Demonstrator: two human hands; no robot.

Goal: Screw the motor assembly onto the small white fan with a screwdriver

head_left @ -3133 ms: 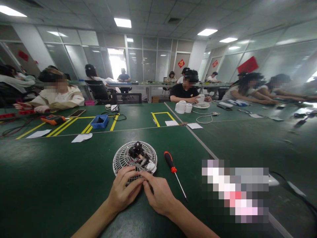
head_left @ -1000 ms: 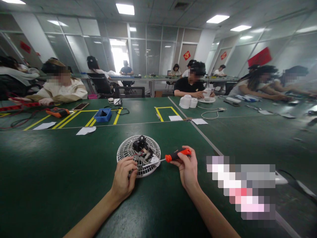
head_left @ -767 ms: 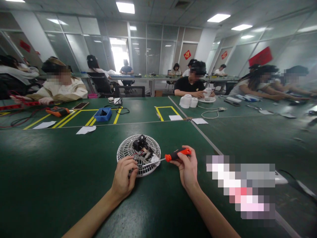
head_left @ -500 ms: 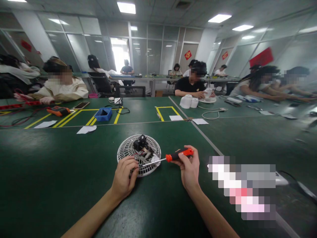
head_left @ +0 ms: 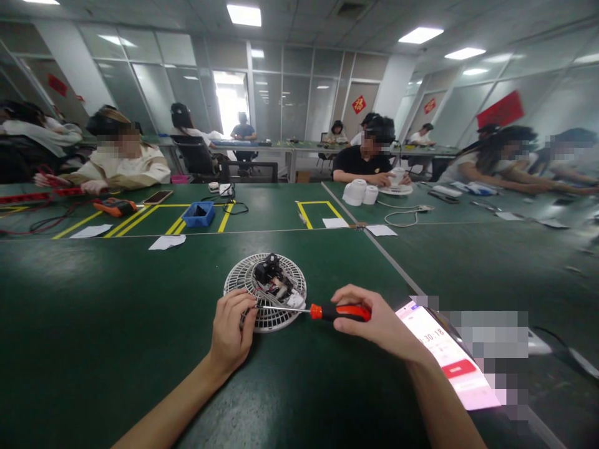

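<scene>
My right hand (head_left: 369, 318) is closed round the black and red handle of a screwdriver (head_left: 345, 312), its shaft pointing left and lying nearly level. The tip reaches the fingertips of my left hand (head_left: 234, 324), which are pinched together; whatever small thing lies between them is too small to make out. Just behind the shaft, a round white fan grille (head_left: 238, 271) lies flat on the table. On the grille sits a black motor assembly (head_left: 269, 269) with wires and a pale part.
A lit phone (head_left: 449, 358) lies right of my right arm. Farther back are a blue bin (head_left: 199, 214), paper slips (head_left: 167, 242), an orange-black meter (head_left: 115, 206) and white cylindrical parts (head_left: 355, 192). Across the green table (head_left: 116, 312), several people sit working.
My right hand has shifted right and down and turned on the handle, bringing the screwdriver from a slant to nearly level. My left hand stays pinched at the tip.
</scene>
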